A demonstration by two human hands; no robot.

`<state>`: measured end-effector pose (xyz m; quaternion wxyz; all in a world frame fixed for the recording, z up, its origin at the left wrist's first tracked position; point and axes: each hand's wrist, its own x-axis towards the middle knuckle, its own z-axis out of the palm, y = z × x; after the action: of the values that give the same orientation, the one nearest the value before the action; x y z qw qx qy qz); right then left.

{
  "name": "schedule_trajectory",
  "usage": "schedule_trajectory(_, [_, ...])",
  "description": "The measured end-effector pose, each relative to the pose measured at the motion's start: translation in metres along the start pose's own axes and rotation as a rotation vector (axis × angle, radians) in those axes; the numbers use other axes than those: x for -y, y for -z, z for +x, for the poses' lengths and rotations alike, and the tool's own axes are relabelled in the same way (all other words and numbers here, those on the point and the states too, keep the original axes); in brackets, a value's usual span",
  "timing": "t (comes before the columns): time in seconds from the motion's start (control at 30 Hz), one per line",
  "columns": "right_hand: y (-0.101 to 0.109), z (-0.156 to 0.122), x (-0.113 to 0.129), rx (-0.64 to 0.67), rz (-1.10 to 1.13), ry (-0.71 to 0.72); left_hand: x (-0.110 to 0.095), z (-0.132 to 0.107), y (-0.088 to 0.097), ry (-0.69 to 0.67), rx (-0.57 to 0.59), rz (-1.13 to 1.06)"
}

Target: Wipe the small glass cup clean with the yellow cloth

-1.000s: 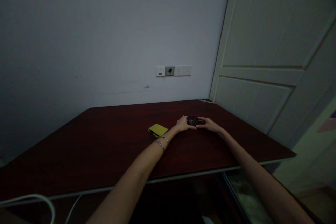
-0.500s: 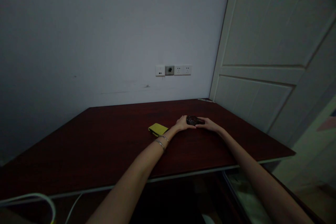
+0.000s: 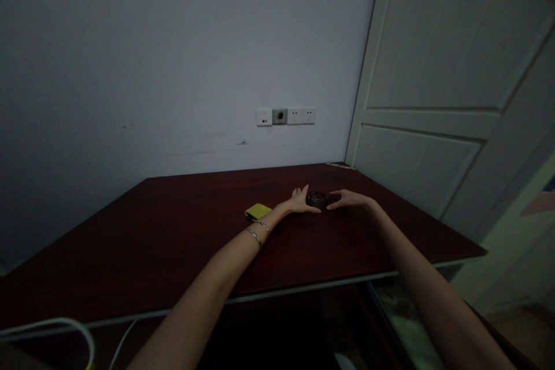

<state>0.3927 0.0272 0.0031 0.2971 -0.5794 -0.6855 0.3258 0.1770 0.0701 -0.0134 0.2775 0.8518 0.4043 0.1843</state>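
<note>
A small dark round object (image 3: pixel 318 199) sits on the dark red table (image 3: pixel 182 231). My left hand (image 3: pixel 298 201) lies just left of it with its fingers stretched out, the thumb side touching the object. My right hand (image 3: pixel 349 199) hovers just right of it, slightly raised, fingers apart and pointing at it, fingertips at or very near its edge. Neither hand grips it. A yellow folded cloth (image 3: pixel 258 211) lies on the table behind my left wrist, which wears thin bracelets.
A white wall with a row of sockets (image 3: pixel 286 116) stands behind the table. A white panelled door (image 3: pixel 437 127) closes off the right side. A white cable (image 3: pixel 65 329) loops below the table's front edge at the lower left.
Both hands have loosened from the dark object. The left fingers have spread out flat and the right hand has lifted and drawn slightly right. The object stays in place.
</note>
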Motion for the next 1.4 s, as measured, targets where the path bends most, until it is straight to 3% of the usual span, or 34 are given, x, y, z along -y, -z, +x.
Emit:
schedule_trajectory(0.07, [0.008, 0.001, 0.013, -0.008, -0.016, -0.045, -0.001, -0.008, 0.014, -0.023, -0.014, -0.027])
schedule_trajectory(0.17, [0.013, 0.01, 0.036, -0.24, -0.039, 0.038, 0.005, -0.02, 0.041, -0.073, -0.104, -0.059])
schedule_trajectory(0.23, [0.009, 0.02, 0.049, -0.43, -0.105, 0.085, 0.017, -0.027, 0.06, -0.086, -0.194, -0.076])
schedule_trajectory(0.3, [0.0, 0.031, 0.059, -0.539, -0.132, 0.109, 0.034, -0.035, 0.077, -0.052, -0.271, -0.054])
schedule_trajectory(0.37, [-0.016, 0.043, 0.068, -0.535, -0.125, 0.138, 0.054, -0.044, 0.092, 0.018, -0.322, 0.017])
schedule_trajectory(0.5, [-0.063, 0.063, 0.083, -0.364, -0.197, 0.202, 0.096, -0.069, 0.115, 0.21, -0.384, 0.148])
schedule_trajectory(0.63, [-0.115, 0.08, 0.092, -0.218, -0.283, 0.247, 0.132, -0.099, 0.13, 0.319, -0.419, 0.189])
schedule_trajectory(0.73, [-0.144, 0.091, 0.088, -0.166, -0.341, 0.273, 0.154, -0.119, 0.136, 0.38, -0.44, 0.214])
schedule_trajectory(0.87, [-0.164, 0.1, 0.074, -0.163, -0.42, 0.273, 0.171, -0.134, 0.14, 0.429, -0.464, 0.238])
schedule_trajectory(1.07, [-0.17, 0.099, 0.061, -0.166, -0.507, 0.283, 0.179, -0.131, 0.132, 0.423, -0.49, 0.267])
schedule_trajectory(1.4, [-0.171, 0.096, 0.062, -0.169, -0.573, 0.302, 0.192, -0.127, 0.123, 0.435, -0.522, 0.31])
